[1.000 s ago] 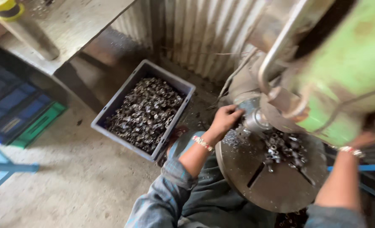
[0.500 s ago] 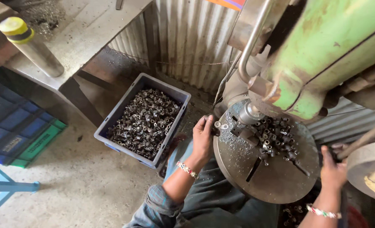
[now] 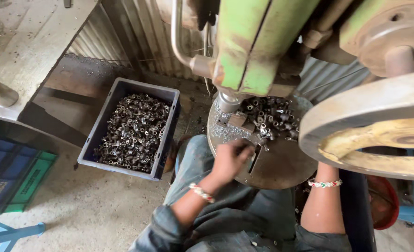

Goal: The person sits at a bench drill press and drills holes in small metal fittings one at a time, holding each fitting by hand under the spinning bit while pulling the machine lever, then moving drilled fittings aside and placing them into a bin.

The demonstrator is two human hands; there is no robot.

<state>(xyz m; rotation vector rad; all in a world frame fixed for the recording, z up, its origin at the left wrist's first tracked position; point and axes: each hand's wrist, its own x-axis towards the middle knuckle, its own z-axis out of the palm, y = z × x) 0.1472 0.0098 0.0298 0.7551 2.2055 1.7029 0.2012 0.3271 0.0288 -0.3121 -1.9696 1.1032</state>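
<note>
My left hand [image 3: 230, 158] hovers over the near part of a round steel machine table [image 3: 277, 172], fingers curled and blurred; whether it holds a piece is unclear. A pile of small dark metal parts [image 3: 270, 119] lies on the far side of the table, right of the spindle [image 3: 228, 100] of a green drill press [image 3: 258, 42]. A small block [image 3: 238, 120] sits under the spindle amid shavings. My right forearm [image 3: 323, 205], with a beaded bracelet, rises behind a large pale handwheel [image 3: 356, 121], which hides the hand.
A dark blue crate [image 3: 118, 93] full of similar metal parts [image 3: 132, 133] stands on the concrete floor to the left. Beyond it are a workbench [image 3: 30, 51] and corrugated metal wall [image 3: 137, 32]. Blue and green crates [image 3: 11, 177] sit far left. A red bowl [image 3: 384, 200] lies at the right.
My left hand has drawn back from the spindle at the table's left edge to the near part of the table. My right hand has gone up out of sight behind the handwheel.
</note>
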